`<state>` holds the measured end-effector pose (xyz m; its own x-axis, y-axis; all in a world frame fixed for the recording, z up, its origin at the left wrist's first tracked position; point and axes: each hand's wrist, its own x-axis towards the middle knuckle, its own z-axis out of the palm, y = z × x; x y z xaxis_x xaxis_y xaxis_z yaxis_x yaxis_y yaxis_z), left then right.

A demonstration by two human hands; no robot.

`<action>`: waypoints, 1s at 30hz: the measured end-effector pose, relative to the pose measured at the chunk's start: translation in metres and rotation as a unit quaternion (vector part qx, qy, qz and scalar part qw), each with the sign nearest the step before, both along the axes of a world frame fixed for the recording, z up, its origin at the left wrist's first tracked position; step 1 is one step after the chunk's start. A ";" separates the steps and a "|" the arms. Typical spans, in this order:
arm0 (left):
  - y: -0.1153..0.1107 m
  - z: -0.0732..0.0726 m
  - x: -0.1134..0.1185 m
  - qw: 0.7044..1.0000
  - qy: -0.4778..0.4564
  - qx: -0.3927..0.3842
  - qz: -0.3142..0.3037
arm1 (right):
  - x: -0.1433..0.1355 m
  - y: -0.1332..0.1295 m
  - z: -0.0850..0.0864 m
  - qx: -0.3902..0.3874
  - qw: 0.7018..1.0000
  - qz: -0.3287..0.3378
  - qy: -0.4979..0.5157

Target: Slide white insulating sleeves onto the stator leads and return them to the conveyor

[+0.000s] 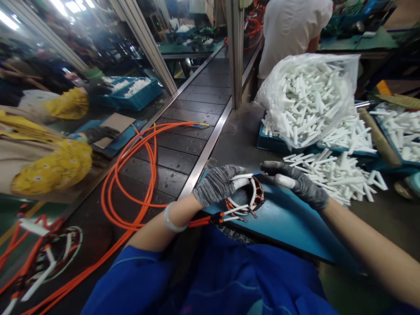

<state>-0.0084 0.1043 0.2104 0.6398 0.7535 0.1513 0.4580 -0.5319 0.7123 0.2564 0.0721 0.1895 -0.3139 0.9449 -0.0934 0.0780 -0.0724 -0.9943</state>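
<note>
Left hand (218,184) pinches a white-tubed lead (242,176), right hand (298,181) at its tip

Both hands wear grey gloves and meet above the blue mat (295,223). The left is closed, thumb pressed to fingers around the lead; the right has its fingers stretched out and its thumb slightly apart, and whether it grips the dark tip or merely sits beside it, I cannot tell. Under them, on the mat's left part, lies a wire ring (260,192) in orange, black and white.

As for progress, two more sleeved leads (233,212) at the mat's near edge already carry white tubes, with bare ends poking out. The held lead has its tube on too; how many wires remain unsleeved is hidden by the gloves.

Left of the mat, orange cable (154,168) loops across the conveyor (170,153). Right of the mat and beyond it is a loose pile of white tubes (341,177), backed by a plastic bag (305,96) full of them. Well left of the mat, a co-worker in yellow sleeves (55,170) has a gloved hand (101,132) at a cardboard piece (116,124).
</note>
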 end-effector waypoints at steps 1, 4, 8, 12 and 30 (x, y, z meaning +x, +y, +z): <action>0.001 0.000 -0.001 1.000 -0.006 -0.005 -0.002 | -0.002 0.002 -0.004 0.006 1.000 0.019 0.020; 0.002 0.003 -0.003 0.999 -0.021 -0.042 -0.009 | -0.010 0.011 -0.014 0.053 0.996 0.067 0.024; -0.001 0.006 -0.009 1.000 0.002 -0.029 0.011 | -0.023 0.029 -0.010 0.172 0.972 0.149 -0.058; -0.002 0.004 -0.021 0.995 0.069 0.040 0.068 | -0.041 0.041 -0.002 0.333 0.904 0.164 -0.213; 0.021 -0.002 -0.026 0.988 0.093 -0.114 -0.054 | -0.061 0.037 0.006 0.343 0.806 0.154 -0.457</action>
<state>-0.0348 0.1253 0.2084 0.7193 0.6801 -0.1413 0.5410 -0.4208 0.7282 0.1952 0.1086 0.1950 -0.6398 0.7629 0.0930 0.7096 0.6329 -0.3096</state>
